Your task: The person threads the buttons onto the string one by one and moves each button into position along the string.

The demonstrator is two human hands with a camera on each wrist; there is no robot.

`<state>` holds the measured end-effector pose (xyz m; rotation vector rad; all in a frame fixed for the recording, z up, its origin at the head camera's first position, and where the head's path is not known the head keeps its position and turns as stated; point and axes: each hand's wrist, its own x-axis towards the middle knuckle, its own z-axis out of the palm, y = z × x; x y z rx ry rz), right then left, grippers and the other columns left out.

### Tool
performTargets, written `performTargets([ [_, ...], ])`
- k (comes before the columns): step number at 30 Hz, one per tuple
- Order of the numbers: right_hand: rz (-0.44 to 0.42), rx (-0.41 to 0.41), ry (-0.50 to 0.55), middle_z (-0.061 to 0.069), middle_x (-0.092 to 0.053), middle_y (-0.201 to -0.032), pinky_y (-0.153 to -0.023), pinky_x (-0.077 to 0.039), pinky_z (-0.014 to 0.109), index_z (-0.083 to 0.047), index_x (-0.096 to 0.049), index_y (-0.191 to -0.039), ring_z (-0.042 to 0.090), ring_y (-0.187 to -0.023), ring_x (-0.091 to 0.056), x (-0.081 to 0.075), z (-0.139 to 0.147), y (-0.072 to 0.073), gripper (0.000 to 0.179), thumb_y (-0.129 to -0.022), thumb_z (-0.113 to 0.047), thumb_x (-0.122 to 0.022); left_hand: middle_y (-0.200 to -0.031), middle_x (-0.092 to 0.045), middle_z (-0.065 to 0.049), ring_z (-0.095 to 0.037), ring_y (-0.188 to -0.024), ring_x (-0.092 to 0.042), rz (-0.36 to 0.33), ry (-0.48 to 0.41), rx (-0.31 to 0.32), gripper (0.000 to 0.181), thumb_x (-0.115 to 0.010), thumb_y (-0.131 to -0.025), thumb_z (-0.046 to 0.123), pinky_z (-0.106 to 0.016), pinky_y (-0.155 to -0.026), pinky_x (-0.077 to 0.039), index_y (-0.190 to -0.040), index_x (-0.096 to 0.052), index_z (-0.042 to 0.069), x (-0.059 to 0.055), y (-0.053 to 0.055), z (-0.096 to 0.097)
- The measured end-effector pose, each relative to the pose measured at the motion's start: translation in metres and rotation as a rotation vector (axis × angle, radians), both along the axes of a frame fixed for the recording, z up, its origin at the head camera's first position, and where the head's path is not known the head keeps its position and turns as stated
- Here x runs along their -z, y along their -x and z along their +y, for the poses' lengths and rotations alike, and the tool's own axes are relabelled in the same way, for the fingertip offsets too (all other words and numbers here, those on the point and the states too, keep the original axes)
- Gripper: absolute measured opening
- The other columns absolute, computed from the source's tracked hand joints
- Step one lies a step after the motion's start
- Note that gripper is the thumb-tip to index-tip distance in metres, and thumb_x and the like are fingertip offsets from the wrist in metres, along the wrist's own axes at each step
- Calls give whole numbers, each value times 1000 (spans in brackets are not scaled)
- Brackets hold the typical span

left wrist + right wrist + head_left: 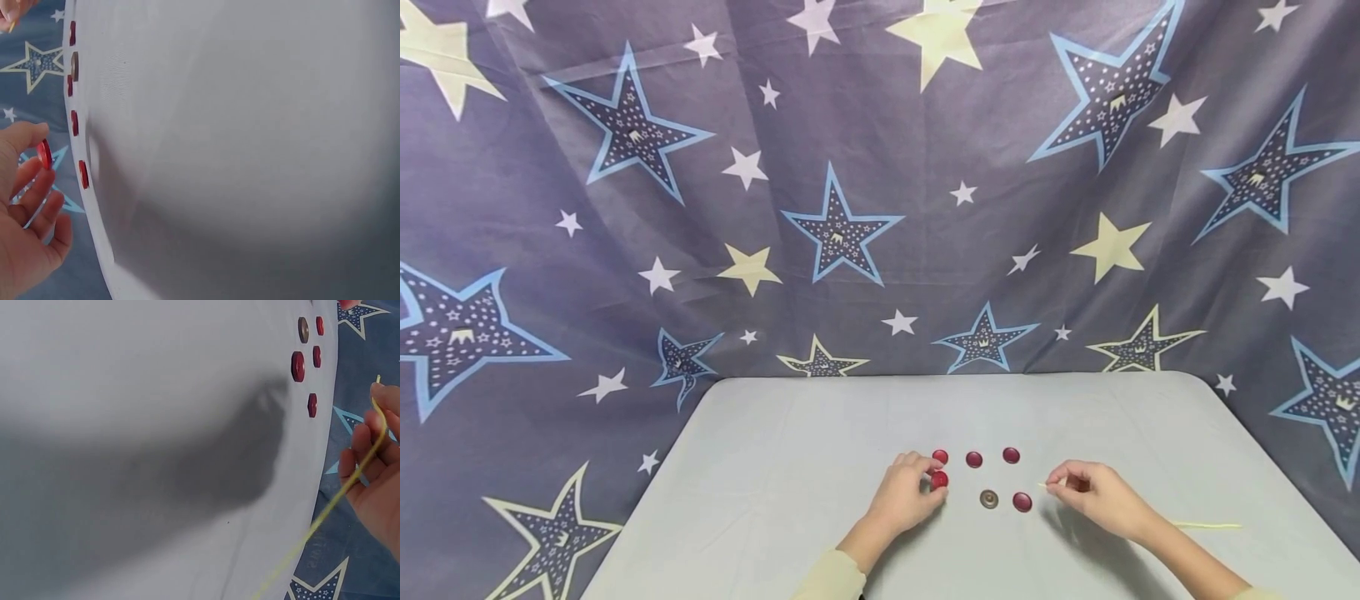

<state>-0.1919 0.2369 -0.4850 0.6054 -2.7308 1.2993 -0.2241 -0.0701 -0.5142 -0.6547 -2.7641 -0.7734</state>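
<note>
My left hand pinches a bright red round button between thumb and fingertips. In the left wrist view this held red button is tilted on edge, raised off the table. Off to the right, my right hand pinches a thin yellow string near one end. A short tip of the string sticks out past the fingers, and the rest trails down behind the hand. Between the hands lie a brown button and a dark red button.
Behind them on the white table are another bright red button and two dark red ones, one in the middle and one farther right. A star-patterned cloth hangs behind the table's far edge.
</note>
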Motion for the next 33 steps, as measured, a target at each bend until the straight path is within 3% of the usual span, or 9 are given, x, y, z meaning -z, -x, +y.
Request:
performTargets([
  [11, -25, 95, 19, -12, -32, -55, -48, -32, 19, -12, -68, -85, -3, -51, -31, -5, -12, 1, 9, -83, -20, -69, -96, -63, 5, -13, -93, -53, -2, -89, -35, 28, -71, -78, 29, -29, -83, -43, -103, -68, 16, -6, -1, -1],
  [20, -4, 79, 32, -12, -30, -55, -46, -31, 19, -12, -68, -85, -4, -50, -28, -6, -20, 2, 8, -83, -19, -69, -95, -65, 5, -14, -92, -55, 46, -158, -5, 27, -73, -78, 25, -28, -83, -44, -102, -69, 14, -5, -2, -1],
  [27, 1, 78, 22, -13, -30, -56, -47, -32, 18, -12, -68, -83, -4, -51, -29, -7, -27, 5, 5, -82, -16, -70, -97, -66, 5, -13, -95, -56, 26, -204, 8, 26, -73, -79, 24, -27, -86, -45, -104, -68, 15, -7, -4, -1],
  [33, 5, 65, 43, -12, -31, -57, -48, -32, 18, -14, -67, -82, -3, -51, -30, -11, -31, 4, 3, -82, -15, -70, -97, -68, 5, -13, -95, -57, 49, -209, 23, 25, -72, -79, 23, -28, -86, -46, -102, -68, 14, -11, -5, -1],
])
